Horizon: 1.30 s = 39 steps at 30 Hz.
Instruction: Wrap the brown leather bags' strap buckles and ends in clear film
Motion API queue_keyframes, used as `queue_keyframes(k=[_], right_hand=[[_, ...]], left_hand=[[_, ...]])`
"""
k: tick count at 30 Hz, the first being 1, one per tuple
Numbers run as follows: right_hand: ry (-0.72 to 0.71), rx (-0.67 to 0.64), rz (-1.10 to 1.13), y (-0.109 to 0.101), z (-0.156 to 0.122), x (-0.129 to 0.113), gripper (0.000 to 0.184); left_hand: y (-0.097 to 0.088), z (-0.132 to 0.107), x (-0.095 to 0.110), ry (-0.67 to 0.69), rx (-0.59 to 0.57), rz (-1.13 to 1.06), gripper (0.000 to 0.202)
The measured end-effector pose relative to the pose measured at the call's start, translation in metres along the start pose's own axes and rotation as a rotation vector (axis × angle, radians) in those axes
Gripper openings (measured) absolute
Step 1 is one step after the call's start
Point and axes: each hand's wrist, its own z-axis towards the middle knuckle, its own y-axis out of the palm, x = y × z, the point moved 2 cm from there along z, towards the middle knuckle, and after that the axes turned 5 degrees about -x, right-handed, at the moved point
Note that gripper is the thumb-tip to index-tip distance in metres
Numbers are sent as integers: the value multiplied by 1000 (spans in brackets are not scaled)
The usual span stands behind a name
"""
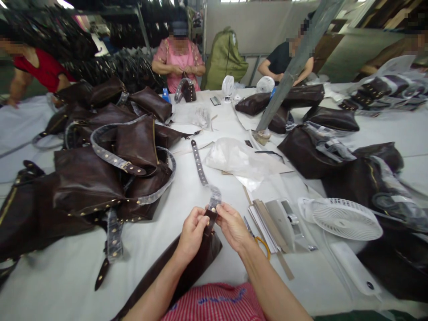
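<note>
Both of my hands meet in front of me on a dark brown strap (199, 168) with metal studs, its near part wrapped in clear plastic. My left hand (194, 232) pinches the strap's near end where it joins a dark brown leather bag (187, 263). From the other side, my right hand (232, 223) grips the plastic-wrapped strap just above that joint. The strap's free end stretches away across the white table. The bag lies under my forearms, against a red striped apron (217, 303), and is partly hidden by my left arm.
Brown bags (88, 178) are heaped at left, more bags (310, 151) at right. Near my right arm lie yellow-handled scissors (263, 247), a white fan (344, 218) and card strips (270, 223). A plastic bag (237, 158) and slanted metal post (294, 67) stand beyond. Several people work around the table.
</note>
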Motion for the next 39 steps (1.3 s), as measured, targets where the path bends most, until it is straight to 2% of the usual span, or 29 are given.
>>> queue_keyframes(k=[3, 6, 9, 12, 15, 17, 19, 22, 24, 27, 30, 32, 35, 37, 39], right_hand=[[-53, 80, -28, 9, -6, 7, 27], [-109, 93, -106, 16, -14, 10, 28], [-155, 90, -208, 19, -21, 9, 29], [-183, 81, -293, 20, -23, 9, 27], [-265, 44, -507, 20, -26, 13, 19], [-388, 21, -748, 23, -28, 16, 14], [-548, -20, -993, 30, -30, 20, 17], [-793, -111, -1272, 45, -30, 23, 25], [-890, -149, -1384, 53, -28, 22, 27], [-920, -227, -1412, 59, -22, 20, 30], [-951, -332, -1413, 57, -19, 21, 45], [-981, -361, -1467, 55, -19, 24, 47], [-1035, -299, -1529, 55, -20, 26, 41], [-1058, -266, -1525, 56, -20, 27, 42], [-1062, -301, -1513, 57, -20, 29, 44]], left_hand=[[1, -2, -4, 47, 93, 75, 17], [4, -3, -7, 69, 169, 143, 13], [7, -4, -7, 70, 168, 158, 16], [5, -6, -4, 87, 118, 157, 21], [-7, -10, 11, 124, 2, 262, 20], [-18, -11, 28, 117, -28, 323, 22], [-26, -10, 47, 52, -27, 239, 37], [-28, -4, 71, -58, -15, -7, 61], [-31, 1, 81, -82, 17, -153, 60], [-50, -1, 89, -28, 2, -308, 52], [-76, -15, 89, -24, -160, -322, 59], [-91, -24, 87, -9, -222, -347, 64], [-107, -33, 89, 125, -131, -395, 75], [-115, -40, 90, 168, -73, -379, 84], [-124, -52, 90, 183, -106, -367, 85]])
